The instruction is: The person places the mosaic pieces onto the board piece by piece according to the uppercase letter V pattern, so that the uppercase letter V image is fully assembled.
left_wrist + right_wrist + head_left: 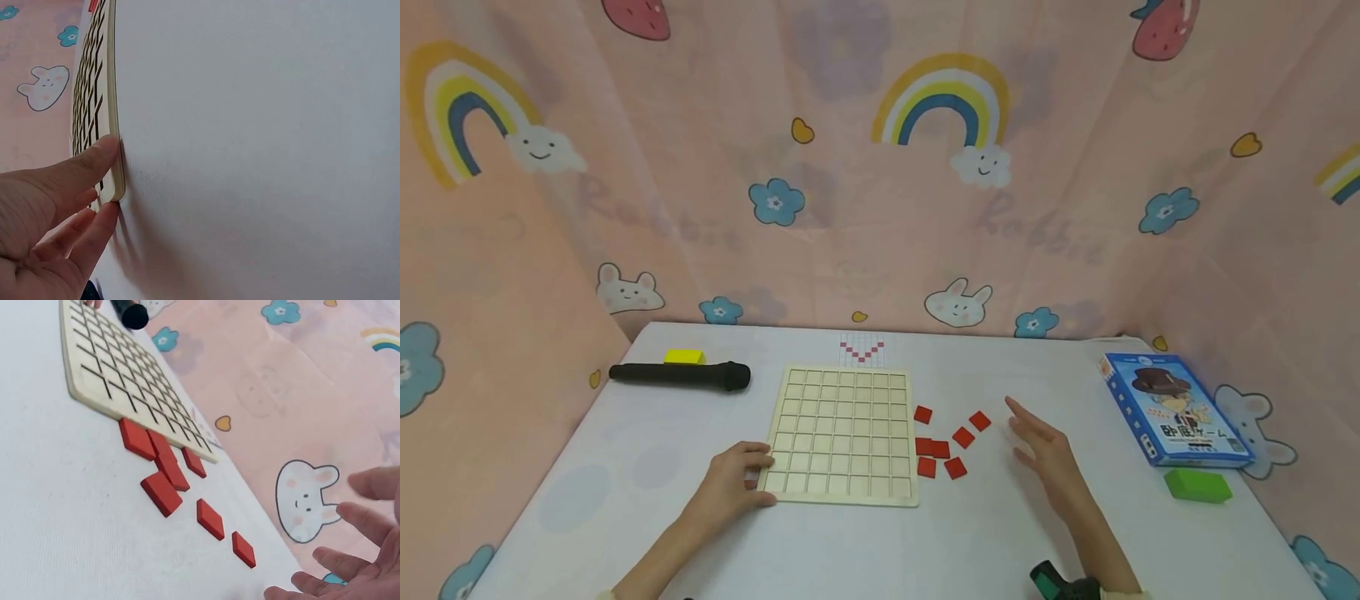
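A pale wooden grid board (842,433) lies flat on the table, its squares bare. My left hand (730,482) grips the board's near left corner; the left wrist view shows the thumb (94,159) at one edge and a finger (97,234) at the other. Several red square tiles (955,468) are scattered just right of the board, some touching or overlapping. To their right, my right hand (1051,458) hovers with extended, spread fingers and holds nothing. The right wrist view shows its fingers (350,565) apart from the red tiles (161,494).
A black microphone (677,375) lies at the back left, a yellow block (685,357) behind it. Behind the board is a small paper pattern chart (862,350). At right sit a blue game box (1176,408) and a green block (1198,485). A printed pink curtain (850,250) closes the back.
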`<action>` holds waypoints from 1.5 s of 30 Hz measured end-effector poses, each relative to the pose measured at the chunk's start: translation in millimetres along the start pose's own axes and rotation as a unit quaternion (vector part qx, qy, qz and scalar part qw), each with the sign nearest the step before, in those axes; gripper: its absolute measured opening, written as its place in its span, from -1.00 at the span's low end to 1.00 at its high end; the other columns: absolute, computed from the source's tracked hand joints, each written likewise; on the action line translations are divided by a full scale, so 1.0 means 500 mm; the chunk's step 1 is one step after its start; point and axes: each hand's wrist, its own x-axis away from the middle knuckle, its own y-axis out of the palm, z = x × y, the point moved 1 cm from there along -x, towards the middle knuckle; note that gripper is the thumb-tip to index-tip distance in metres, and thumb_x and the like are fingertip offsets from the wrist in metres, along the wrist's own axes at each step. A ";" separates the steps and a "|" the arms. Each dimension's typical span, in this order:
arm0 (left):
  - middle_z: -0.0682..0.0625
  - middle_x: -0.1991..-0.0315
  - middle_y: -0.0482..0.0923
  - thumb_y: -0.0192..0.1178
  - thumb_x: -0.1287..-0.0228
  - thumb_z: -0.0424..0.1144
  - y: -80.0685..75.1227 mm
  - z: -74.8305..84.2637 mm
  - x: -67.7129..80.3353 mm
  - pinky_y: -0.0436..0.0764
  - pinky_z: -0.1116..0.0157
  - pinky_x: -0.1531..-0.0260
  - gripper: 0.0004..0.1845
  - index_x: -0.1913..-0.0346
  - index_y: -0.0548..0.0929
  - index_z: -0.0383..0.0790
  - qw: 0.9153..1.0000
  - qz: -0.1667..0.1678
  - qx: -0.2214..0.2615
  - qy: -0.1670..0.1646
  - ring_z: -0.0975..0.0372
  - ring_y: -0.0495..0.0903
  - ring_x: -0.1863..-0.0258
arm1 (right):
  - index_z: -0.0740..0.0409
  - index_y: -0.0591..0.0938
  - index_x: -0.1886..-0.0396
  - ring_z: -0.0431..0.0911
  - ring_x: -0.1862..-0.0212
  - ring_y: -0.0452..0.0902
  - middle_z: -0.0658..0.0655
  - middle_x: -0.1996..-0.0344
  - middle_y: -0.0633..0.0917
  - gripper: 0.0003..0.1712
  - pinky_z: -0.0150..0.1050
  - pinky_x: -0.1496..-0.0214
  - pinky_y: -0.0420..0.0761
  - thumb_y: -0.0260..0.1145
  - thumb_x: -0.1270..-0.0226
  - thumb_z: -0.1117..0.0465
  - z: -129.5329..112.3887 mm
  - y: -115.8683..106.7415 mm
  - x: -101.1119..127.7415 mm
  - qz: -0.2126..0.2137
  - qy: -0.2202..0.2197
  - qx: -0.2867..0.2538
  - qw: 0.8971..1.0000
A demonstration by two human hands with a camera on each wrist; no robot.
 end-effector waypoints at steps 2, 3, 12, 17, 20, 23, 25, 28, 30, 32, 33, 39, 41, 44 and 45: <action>-0.17 0.00 0.57 0.55 0.42 -0.57 -0.002 0.003 0.001 0.66 0.39 0.30 -0.48 0.19 0.67 -0.50 1.000 0.009 0.012 -0.014 -0.03 0.60 0.05 | 0.10 0.12 -0.50 0.16 -0.47 -0.03 0.18 -0.50 0.06 -0.37 0.10 -0.33 0.24 0.00 -0.54 0.07 0.000 -0.001 -0.004 0.004 0.010 -0.028 1.000; -0.16 0.00 0.58 0.54 0.43 -0.58 -0.002 0.004 0.001 0.66 0.38 0.29 -0.48 0.19 0.67 -0.50 1.000 0.013 0.017 -0.021 -0.02 0.61 0.05 | 0.10 0.13 -0.49 0.14 -0.45 0.03 0.18 -0.49 0.09 -0.38 0.04 -0.31 0.30 0.01 -0.53 0.12 0.000 -0.001 -0.007 0.009 0.015 -0.037 0.999; -0.17 -0.03 0.58 0.54 0.41 -0.56 -0.006 0.005 0.002 0.66 0.37 0.24 -0.57 0.28 0.70 -0.42 0.998 0.015 0.043 -0.039 -0.05 0.60 0.01 | 0.22 0.22 -0.44 -0.25 -0.11 0.48 0.31 -0.40 0.26 -0.36 -0.33 -0.08 0.55 0.17 -0.43 0.27 0.032 -0.011 -0.038 0.032 -0.011 -0.029 0.999; -0.16 0.00 0.58 0.55 0.42 -0.54 -0.005 -0.002 0.000 0.66 0.38 0.25 -0.60 0.33 0.71 -0.39 0.999 0.014 0.043 -0.026 -0.05 0.61 0.04 | 0.21 0.22 -0.44 0.05 -0.28 0.39 0.32 -0.39 0.28 -0.32 -0.47 -0.02 0.53 0.20 -0.38 0.35 0.057 -0.019 -0.066 0.008 -0.060 0.028 0.998; -0.16 0.02 0.59 0.56 0.44 -0.53 -0.004 -0.005 -0.001 0.66 0.38 0.27 -0.60 0.35 0.71 -0.38 0.999 0.014 0.039 -0.019 -0.05 0.62 0.06 | 0.19 0.21 -0.45 0.20 -0.32 0.31 0.32 -0.38 0.28 -0.32 -0.44 -0.04 0.53 0.19 -0.38 0.36 0.063 -0.025 -0.081 -0.005 -0.072 0.066 0.995; -0.15 0.04 0.60 0.57 0.47 -0.52 -0.003 -0.006 -0.003 0.66 0.39 0.27 -0.60 0.37 0.71 -0.37 0.999 0.016 0.036 -0.020 -0.05 0.62 0.06 | 0.19 0.24 -0.44 0.23 -0.31 0.32 0.32 -0.37 0.31 -0.33 -0.38 -0.07 0.54 0.20 -0.37 0.36 0.062 -0.032 -0.093 -0.019 -0.077 0.093 0.993; -0.13 0.07 0.61 0.58 0.49 -0.51 -0.003 -0.005 -0.005 0.66 0.39 0.28 -0.60 0.38 0.72 -0.37 0.999 0.017 0.028 -0.021 -0.05 0.61 0.06 | 0.19 0.25 -0.43 0.23 -0.31 0.32 0.31 -0.37 0.31 -0.34 -0.34 -0.08 0.54 0.20 -0.37 0.37 0.061 -0.036 -0.099 -0.032 -0.083 0.106 0.990; -0.10 0.11 0.63 0.58 0.51 -0.51 -0.003 -0.003 -0.007 0.65 0.41 0.30 -0.59 0.39 0.72 -0.35 0.999 0.018 0.020 -0.029 -0.03 0.62 0.07 | 0.22 0.31 -0.40 0.24 -0.28 0.35 0.32 -0.34 0.36 -0.36 -0.32 -0.09 0.55 0.23 -0.34 0.38 0.064 -0.043 -0.109 -0.060 -0.113 0.126 0.984; -0.09 0.14 0.64 0.59 0.53 -0.51 -0.005 -0.002 -0.008 0.65 0.43 0.33 -0.59 0.40 0.72 -0.34 0.999 0.017 0.014 -0.033 -0.01 0.63 0.09 | 0.23 0.35 -0.37 0.23 -0.25 0.39 0.31 -0.31 0.40 -0.37 -0.27 -0.11 0.55 0.26 -0.32 0.38 0.066 -0.046 -0.117 -0.081 -0.138 0.143 0.977; -0.08 0.15 0.65 0.59 0.53 -0.50 -0.006 -0.001 -0.009 0.64 0.44 0.36 -0.59 0.41 0.72 -0.33 0.999 0.017 0.009 -0.040 0.00 0.63 0.10 | 0.25 0.39 -0.33 0.21 -0.22 0.44 0.30 -0.26 0.47 -0.40 -0.19 -0.14 0.53 0.29 -0.30 0.35 0.066 -0.049 -0.126 -0.103 -0.160 0.166 0.968; -0.08 0.16 0.65 0.59 0.54 -0.50 -0.007 0.000 -0.009 0.64 0.44 0.37 -0.59 0.41 0.72 -0.33 0.999 0.017 0.006 -0.041 0.00 0.63 0.11 | 0.26 0.42 -0.32 0.20 -0.20 0.46 0.29 -0.23 0.50 -0.41 -0.14 -0.16 0.52 0.30 -0.29 0.34 0.064 -0.050 -0.132 -0.113 -0.167 0.178 0.963; -0.08 0.19 0.65 0.60 0.56 -0.48 -0.010 0.002 -0.012 0.62 0.45 0.42 -0.59 0.43 0.72 -0.30 0.998 0.017 -0.012 -0.052 0.01 0.62 0.12 | 0.23 0.51 -0.24 0.17 -0.16 0.49 0.25 -0.14 0.58 -0.49 -0.02 -0.13 0.54 0.32 -0.27 0.33 0.048 -0.056 -0.167 -0.157 -0.147 0.239 0.947; -0.07 0.19 0.65 0.60 0.56 -0.48 -0.009 0.002 -0.014 0.61 0.45 0.43 -0.59 0.44 0.72 -0.29 0.998 0.015 -0.016 -0.052 0.02 0.62 0.13 | 0.24 0.54 -0.21 0.16 -0.13 0.51 0.26 -0.11 0.61 -0.51 -0.05 -0.09 0.57 0.33 -0.26 0.34 0.046 -0.060 -0.179 -0.162 -0.135 0.250 0.945; -0.07 0.20 0.64 0.60 0.57 -0.47 -0.007 0.001 -0.016 0.60 0.46 0.44 -0.59 0.44 0.71 -0.29 0.999 0.013 -0.017 -0.049 0.03 0.63 0.14 | 0.25 0.58 -0.15 0.15 -0.09 0.54 0.26 -0.06 0.63 -0.55 -0.06 -0.08 0.58 0.34 -0.24 0.34 0.048 -0.065 -0.193 -0.162 -0.124 0.256 0.945; -0.07 0.20 0.64 0.60 0.57 -0.47 -0.007 0.001 -0.016 0.60 0.46 0.44 -0.59 0.44 0.71 -0.29 0.999 0.013 -0.017 -0.049 0.03 0.63 0.15 | 0.25 0.59 -0.13 0.14 -0.08 0.55 0.26 -0.05 0.64 -0.57 -0.05 -0.09 0.58 0.35 -0.24 0.33 0.050 -0.066 -0.196 -0.160 -0.121 0.255 0.946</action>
